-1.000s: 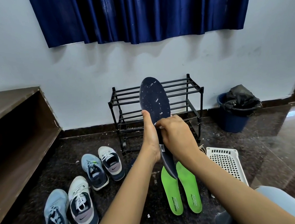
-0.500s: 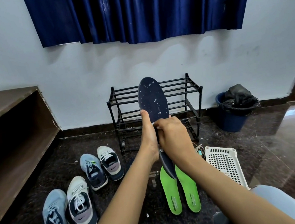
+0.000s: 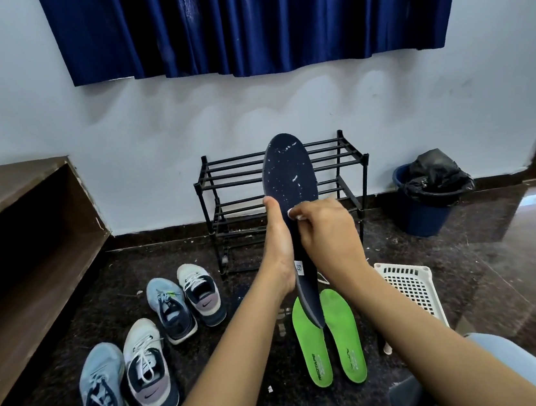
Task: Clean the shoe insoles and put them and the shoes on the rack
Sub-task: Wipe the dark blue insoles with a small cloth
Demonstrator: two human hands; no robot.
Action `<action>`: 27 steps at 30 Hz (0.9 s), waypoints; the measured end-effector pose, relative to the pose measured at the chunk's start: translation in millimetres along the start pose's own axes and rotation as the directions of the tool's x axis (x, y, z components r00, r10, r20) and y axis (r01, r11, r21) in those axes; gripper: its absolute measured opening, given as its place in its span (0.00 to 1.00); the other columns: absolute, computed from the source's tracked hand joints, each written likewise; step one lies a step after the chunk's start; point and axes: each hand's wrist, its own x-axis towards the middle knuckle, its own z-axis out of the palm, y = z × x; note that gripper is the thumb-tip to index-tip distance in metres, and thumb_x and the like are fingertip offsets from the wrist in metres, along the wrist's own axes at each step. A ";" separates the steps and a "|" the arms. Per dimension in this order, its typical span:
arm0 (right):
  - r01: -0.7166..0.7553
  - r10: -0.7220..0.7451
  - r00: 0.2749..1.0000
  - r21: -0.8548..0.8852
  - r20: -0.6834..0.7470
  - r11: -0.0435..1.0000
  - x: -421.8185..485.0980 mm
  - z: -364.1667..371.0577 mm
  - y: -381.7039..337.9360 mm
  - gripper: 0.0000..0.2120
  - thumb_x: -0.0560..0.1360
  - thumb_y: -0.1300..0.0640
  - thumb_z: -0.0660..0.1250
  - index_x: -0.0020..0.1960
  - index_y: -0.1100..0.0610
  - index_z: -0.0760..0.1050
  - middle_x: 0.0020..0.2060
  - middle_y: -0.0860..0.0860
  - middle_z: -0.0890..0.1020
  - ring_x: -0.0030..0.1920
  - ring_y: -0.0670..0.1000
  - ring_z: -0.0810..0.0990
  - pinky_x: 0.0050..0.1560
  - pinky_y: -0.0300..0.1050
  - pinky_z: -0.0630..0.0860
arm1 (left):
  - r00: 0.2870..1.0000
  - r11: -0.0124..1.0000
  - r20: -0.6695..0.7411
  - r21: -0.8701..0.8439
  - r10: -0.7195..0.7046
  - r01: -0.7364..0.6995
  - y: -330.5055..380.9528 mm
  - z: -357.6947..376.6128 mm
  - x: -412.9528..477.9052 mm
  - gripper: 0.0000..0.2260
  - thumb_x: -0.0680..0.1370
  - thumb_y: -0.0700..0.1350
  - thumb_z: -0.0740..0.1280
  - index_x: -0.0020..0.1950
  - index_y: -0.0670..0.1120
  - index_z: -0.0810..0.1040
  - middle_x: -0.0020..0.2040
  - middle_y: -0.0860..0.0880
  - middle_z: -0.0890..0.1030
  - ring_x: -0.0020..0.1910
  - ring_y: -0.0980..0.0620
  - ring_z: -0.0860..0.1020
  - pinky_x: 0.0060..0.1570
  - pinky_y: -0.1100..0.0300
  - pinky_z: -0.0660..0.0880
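On the floor at far left, two pairs of sneakers [image 3: 147, 369], none yet on the rack. Further right, left hand [image 3: 278, 245] gripping the navy insole [image 3: 288, 173] by its left edge, upright and toe-up, in front of the black shoe rack [image 3: 231, 187]. Just right of that, right hand [image 3: 327, 232] with fingers curled, pinching a small white bit [image 3: 295, 214] against the insole's face; cloth or peeled scrap, impossible to tell. Best to brace firmly from behind with the left, then work upward in short strokes toward the pale specks near the toe, letting flakes fall clear of the lap. Below, two green insoles [image 3: 311, 346] side by side on the floor; further right, a white basket [image 3: 412, 286] and a blue bin [image 3: 426, 213].
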 end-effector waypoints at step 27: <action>0.035 -0.036 0.999 0.037 0.029 0.999 3.5 6.1 4.9 0.10 0.69 0.70 0.65 0.46 0.61 0.81 0.38 0.56 0.83 0.43 0.58 0.78 0.43 0.47 0.76 | 0.999 0.997 0.035 -0.082 -0.010 0.013 1.3 -5.0 -0.5 0.30 0.81 0.66 0.48 0.56 0.45 0.81 0.51 0.46 0.84 0.51 0.48 0.81 0.55 0.54 0.76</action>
